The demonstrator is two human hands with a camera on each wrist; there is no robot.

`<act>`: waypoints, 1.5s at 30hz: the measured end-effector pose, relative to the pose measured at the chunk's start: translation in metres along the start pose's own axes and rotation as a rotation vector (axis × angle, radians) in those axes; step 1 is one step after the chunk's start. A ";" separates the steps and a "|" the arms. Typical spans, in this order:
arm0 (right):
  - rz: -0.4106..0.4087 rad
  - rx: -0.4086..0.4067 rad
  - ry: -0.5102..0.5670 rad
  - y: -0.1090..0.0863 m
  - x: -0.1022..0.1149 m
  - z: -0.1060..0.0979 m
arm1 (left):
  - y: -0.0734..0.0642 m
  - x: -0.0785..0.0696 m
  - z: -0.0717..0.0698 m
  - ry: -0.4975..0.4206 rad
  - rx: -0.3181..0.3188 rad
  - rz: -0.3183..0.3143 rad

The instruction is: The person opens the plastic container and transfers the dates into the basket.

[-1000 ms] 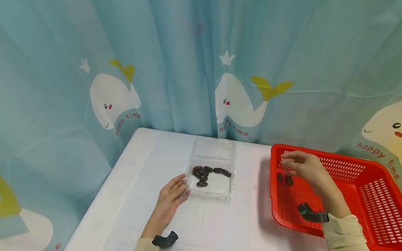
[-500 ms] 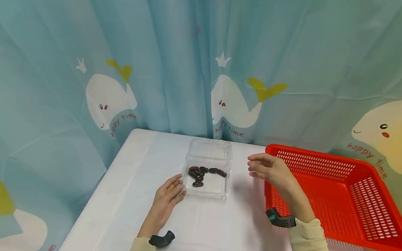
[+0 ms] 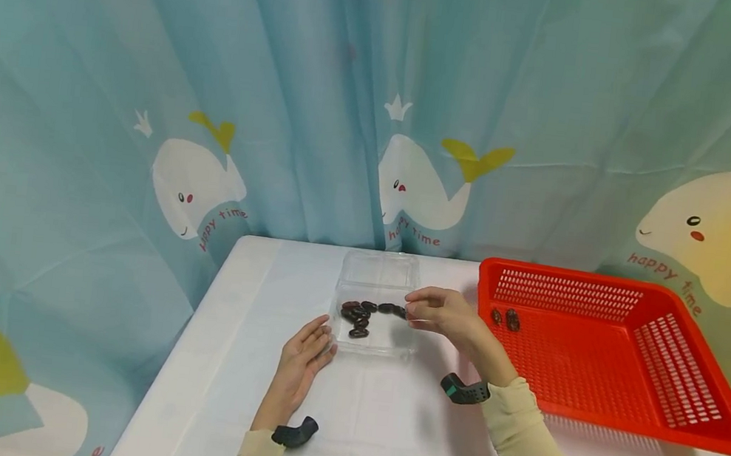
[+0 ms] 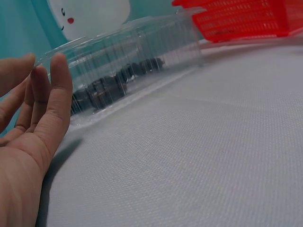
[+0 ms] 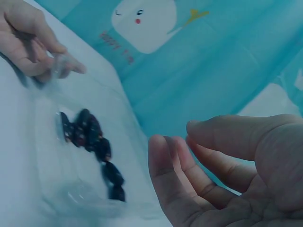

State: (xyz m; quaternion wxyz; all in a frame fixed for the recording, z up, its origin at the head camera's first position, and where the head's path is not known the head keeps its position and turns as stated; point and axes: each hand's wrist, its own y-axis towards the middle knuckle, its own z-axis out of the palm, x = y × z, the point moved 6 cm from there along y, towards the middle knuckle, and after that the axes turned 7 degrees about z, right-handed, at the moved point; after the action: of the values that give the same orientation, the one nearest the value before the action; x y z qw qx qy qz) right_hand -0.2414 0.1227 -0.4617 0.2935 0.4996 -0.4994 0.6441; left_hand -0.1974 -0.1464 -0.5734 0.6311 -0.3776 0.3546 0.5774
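A clear plastic clamshell box [image 3: 387,342] stands on the white table with its lid folded back. Several dark, glossy oval dates [image 3: 360,323] lie in its left and back part. My left hand [image 3: 301,362] rests at the box's left front corner, fingers straight against the wall; in the left wrist view the fingertips [image 4: 60,71] are right at the plastic. Over the box's right edge hovers my right hand [image 3: 452,322], partly covering the rightmost date. The right wrist view shows its fingers loosely bent, thumb apart from the index finger, nothing between them.
To the right is a red slotted plastic basket [image 3: 591,371] with dates [image 3: 512,320] at its back left. A blue curtain [image 3: 325,105] with whale prints hangs behind the table [image 3: 250,305]. Each wrist wears a dark band [image 3: 463,391].
My right hand has moved left from over the red basket to the box's right edge, uncovering the dates in the basket. My left hand stays at the box corner.
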 end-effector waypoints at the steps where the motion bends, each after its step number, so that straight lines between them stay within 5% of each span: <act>1: 0.005 0.007 0.001 0.003 -0.001 0.004 | 0.000 0.000 0.000 0.000 0.000 0.003; 12: 0.082 0.010 -0.045 0.029 -0.019 0.040 | 0.001 -0.001 -0.001 0.004 0.009 -0.008; 19: 0.065 -0.108 -0.066 0.048 -0.028 0.052 | 0.001 -0.002 0.000 -0.001 0.036 0.008; 29: 0.021 -0.259 -0.228 0.064 -0.036 0.065 | 0.001 0.000 0.000 -0.030 0.042 -0.003; 45: -0.061 -0.378 -0.536 0.065 -0.033 0.076 | 0.000 -0.002 0.000 0.005 0.044 0.005</act>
State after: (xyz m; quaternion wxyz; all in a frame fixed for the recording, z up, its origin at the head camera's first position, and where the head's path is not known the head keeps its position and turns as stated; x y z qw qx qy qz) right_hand -0.2609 0.0337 -0.5151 0.2585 0.6027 -0.6543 0.3765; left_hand -0.1971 -0.1472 -0.5715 0.6370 -0.3642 0.3695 0.5702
